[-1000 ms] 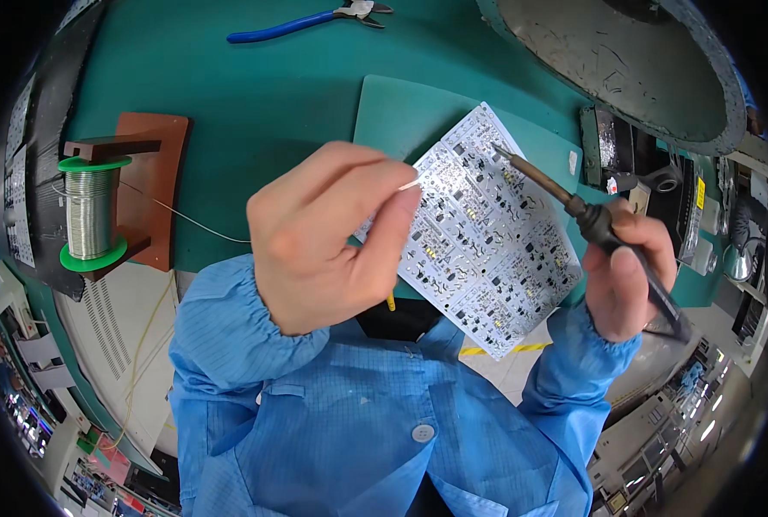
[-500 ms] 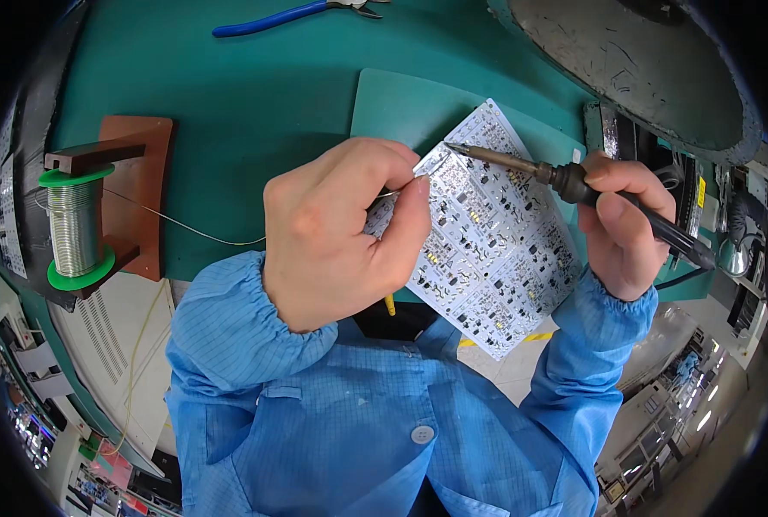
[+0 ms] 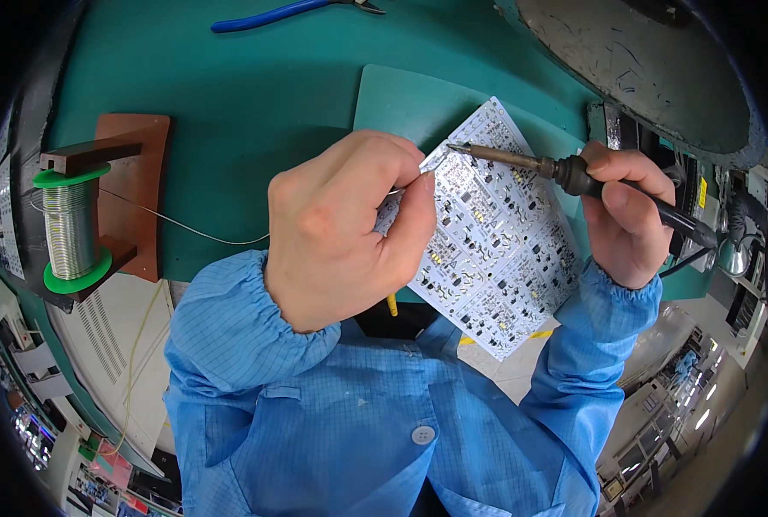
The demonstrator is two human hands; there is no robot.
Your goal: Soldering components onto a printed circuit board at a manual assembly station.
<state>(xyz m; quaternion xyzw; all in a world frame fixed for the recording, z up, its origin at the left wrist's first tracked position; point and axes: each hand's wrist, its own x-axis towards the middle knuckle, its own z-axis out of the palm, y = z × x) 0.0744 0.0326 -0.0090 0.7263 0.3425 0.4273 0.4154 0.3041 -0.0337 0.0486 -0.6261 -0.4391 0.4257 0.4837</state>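
Between thumb and forefinger, my left hand [image 3: 349,224] pinches solder wire [image 3: 196,230], its free end pointing at the upper left edge of a white circuit board [image 3: 496,258]. My right hand [image 3: 630,207] is closed round the dark handle of a soldering iron [image 3: 509,158]. The iron's tip is at the board's upper left edge, just beyond the wire end; whether the two touch is too small to tell. Many small parts cover the board, which lies tilted partly on a green mat [image 3: 393,95]. My left hand hides some of its left side.
A solder spool [image 3: 71,228] with green flanges sits on a brown stand [image 3: 134,207] at the left, feeding the wire. Blue-handled cutters [image 3: 272,15] lie at the far edge of the green table [image 3: 229,95]. A large grey rounded object [image 3: 634,69] overhangs the far right.
Both hands hold nearly the same pose, with the iron tip still at the board's edge. The whole view has shifted very slightly.
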